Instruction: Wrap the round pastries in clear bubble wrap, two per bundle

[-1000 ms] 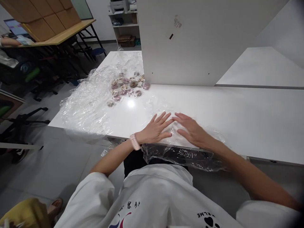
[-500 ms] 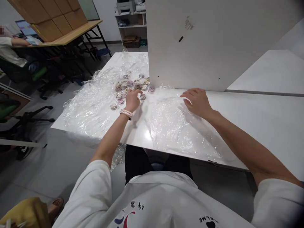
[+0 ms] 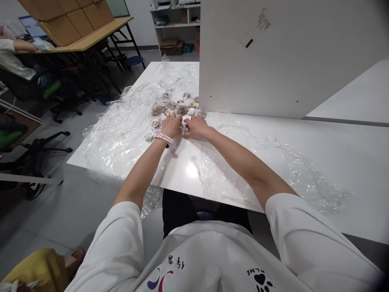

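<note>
My left hand (image 3: pixel 172 126), with a pink band (image 3: pixel 164 138) at its wrist, is over the near edge of a scatter of small clear-wrapped packets (image 3: pixel 156 110). Its fingers are curled down and hide what they hold, if anything. Close beside it, my right hand (image 3: pixel 197 127) has thumb and fingers closing around a small wrapped packet (image 3: pixel 185 128) between the two hands. What the packets contain is too small to make out. Under my right forearm lies a thin clear plastic sheet or bag (image 3: pixel 219 178) on the white table (image 3: pixel 178 170).
Crumpled clear plastic (image 3: pixel 112 134) covers the table's left side and hangs over the front edge. An upright white panel (image 3: pixel 252 77) stands behind my right hand. Cardboard boxes (image 3: pixel 80 24) sit on a wooden table at back left, where another person's arm (image 3: pixel 26 45) rests.
My right hand has moved left from above the plastic sheet to the packet beside my left hand. The sheet now stretches further right. My left hand has stayed nearly in place.
</note>
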Demonstrator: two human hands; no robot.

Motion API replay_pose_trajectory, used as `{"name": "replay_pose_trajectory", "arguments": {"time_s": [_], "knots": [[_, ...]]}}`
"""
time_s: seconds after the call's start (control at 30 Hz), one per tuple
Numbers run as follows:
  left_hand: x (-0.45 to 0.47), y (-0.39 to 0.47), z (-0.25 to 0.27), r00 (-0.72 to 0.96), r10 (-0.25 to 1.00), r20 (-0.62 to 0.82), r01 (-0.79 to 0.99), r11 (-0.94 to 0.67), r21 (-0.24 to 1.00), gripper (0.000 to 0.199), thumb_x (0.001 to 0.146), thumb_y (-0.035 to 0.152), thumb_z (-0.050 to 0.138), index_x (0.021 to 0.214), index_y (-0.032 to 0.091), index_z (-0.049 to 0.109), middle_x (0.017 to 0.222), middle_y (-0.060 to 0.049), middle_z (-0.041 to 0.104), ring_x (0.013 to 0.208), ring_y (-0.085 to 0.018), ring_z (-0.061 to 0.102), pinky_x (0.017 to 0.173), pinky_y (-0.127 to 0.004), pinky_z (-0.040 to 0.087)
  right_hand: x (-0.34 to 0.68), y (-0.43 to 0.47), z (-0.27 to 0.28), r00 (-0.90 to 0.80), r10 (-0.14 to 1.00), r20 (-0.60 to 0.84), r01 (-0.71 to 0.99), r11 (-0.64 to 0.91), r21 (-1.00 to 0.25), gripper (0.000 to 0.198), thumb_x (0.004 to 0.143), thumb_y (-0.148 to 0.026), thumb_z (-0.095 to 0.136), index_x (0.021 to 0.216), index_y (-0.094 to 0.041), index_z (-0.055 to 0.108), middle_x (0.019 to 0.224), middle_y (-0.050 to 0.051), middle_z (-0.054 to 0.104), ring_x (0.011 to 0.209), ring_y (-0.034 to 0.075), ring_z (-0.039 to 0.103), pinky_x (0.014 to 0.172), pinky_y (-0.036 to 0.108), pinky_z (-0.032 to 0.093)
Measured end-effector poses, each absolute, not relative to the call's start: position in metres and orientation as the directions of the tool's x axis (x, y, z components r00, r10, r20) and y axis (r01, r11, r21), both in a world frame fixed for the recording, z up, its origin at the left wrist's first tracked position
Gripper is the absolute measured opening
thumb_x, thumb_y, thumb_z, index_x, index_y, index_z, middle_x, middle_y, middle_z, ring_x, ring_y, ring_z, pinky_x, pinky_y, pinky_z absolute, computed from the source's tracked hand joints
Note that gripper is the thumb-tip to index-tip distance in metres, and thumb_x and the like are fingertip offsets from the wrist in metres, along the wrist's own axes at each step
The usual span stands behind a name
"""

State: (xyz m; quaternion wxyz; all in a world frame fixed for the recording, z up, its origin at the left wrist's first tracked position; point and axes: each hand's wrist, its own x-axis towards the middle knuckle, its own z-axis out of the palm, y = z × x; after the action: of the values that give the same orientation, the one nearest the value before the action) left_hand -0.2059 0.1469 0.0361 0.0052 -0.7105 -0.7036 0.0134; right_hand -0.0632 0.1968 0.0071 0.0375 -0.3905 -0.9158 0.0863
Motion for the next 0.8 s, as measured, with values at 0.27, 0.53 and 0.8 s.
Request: {"name": "replay_pose_trajectory", "arguments": {"time_s": [0.27, 0.53, 0.8], "knots": [[-0.201, 0.149, 0.024, 0.003, 0.999, -0.040, 0.999, -0.005, -0.042, 0.035, 0.090, 0.010, 0.045, 0.125, 0.011, 0.054, 0.108, -0.022, 0.067, 0.119, -0.037, 0.052, 0.088, -0.045, 0.044, -0.058, 0.173, 0.018, -0.814, 0.579, -0.050, 0.581, 0.814, -0.020, 0.022, 0.090, -0.010, 0.050, 0.104, -0.014, 0.066, 0.094, 0.013, 0.069, 0.120, 0.034, 0.054, 0.104, 0.058, 0.037], [-0.197, 0.130, 0.032, -0.118, 0.892, 0.437, 0.875, -0.115, 0.470, 0.029, 0.104, 0.026, 0.036, 0.125, 0.019, 0.055, 0.111, -0.010, 0.069, 0.109, -0.024, 0.060, 0.092, -0.042, 0.047, 0.047, 0.092, 0.085, -0.591, 0.602, 0.538, 0.574, 0.782, -0.245, 0.040, 0.103, -0.029, 0.034, 0.140, -0.034, 0.050, 0.138, 0.002, 0.058, 0.145, 0.031, 0.036, 0.112, 0.070, 0.030], [-0.054, -0.018, 0.003, 0.451, 0.740, 0.500, 0.574, -0.669, 0.472, 0.047, 0.103, 0.013, 0.031, 0.146, 0.029, 0.043, 0.137, -0.006, 0.062, 0.129, -0.019, 0.058, 0.100, -0.043, 0.057, 0.197, -0.023, 0.010, -0.481, 0.727, 0.489, 0.654, 0.670, -0.352, 0.046, 0.101, -0.021, 0.040, 0.143, -0.037, 0.052, 0.139, 0.005, 0.060, 0.131, 0.025, 0.055, 0.104, 0.047, 0.052]]}}
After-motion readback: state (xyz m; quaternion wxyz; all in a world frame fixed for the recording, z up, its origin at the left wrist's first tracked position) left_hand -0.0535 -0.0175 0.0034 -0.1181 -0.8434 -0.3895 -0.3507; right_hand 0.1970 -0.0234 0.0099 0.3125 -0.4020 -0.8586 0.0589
